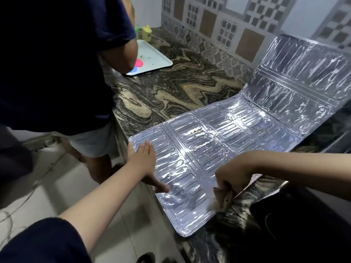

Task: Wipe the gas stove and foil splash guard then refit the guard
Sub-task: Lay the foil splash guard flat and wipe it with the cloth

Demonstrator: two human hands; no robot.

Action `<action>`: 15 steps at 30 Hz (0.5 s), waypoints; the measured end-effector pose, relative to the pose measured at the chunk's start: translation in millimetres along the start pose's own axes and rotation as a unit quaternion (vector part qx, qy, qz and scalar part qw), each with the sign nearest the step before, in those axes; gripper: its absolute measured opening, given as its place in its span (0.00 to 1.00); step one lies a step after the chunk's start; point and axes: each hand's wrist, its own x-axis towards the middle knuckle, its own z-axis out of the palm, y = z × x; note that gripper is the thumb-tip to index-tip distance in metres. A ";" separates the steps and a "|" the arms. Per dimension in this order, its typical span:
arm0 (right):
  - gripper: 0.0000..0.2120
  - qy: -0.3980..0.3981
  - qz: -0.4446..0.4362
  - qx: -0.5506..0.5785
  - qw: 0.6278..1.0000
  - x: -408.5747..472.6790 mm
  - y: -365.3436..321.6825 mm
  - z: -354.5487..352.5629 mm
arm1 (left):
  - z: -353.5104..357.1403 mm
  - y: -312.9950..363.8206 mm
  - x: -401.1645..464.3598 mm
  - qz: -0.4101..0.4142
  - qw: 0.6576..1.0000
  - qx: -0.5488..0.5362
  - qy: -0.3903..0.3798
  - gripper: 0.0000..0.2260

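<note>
Three panels: foil splash guard (218,149), two flat on the marbled counter (171,88), the far one tilted up toward the wall
Left hand (141,160): fingers spread flat, pinning its near edge
Right hand (230,177): curled round a cloth (224,200) at the guard's corner
Progress: crumbs remain mid-guard; refitting not begun
Unclear: stove hidden, only a dark shape at right

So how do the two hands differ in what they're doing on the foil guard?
The left hand lies flat, fingers straight, pressing the foil splash guard at its left edge; the right hand is curled around a crumpled cloth at the guard's near right edge. The left holds nothing. Both touch the guard, which lies on the counter.
</note>
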 end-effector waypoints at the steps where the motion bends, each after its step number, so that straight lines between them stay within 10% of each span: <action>1: 0.13 0.014 -0.001 0.009 1.000 -0.3 3.3 -2.3 | -1.2 0.2 0.8 -0.002 1.000 -0.007 -0.011 0.71; 15: 0.15 0.367 0.113 0.083 0.919 7.7 58.3 -89.3 | -6.8 68.5 53.1 0.068 0.988 -0.119 0.073 0.71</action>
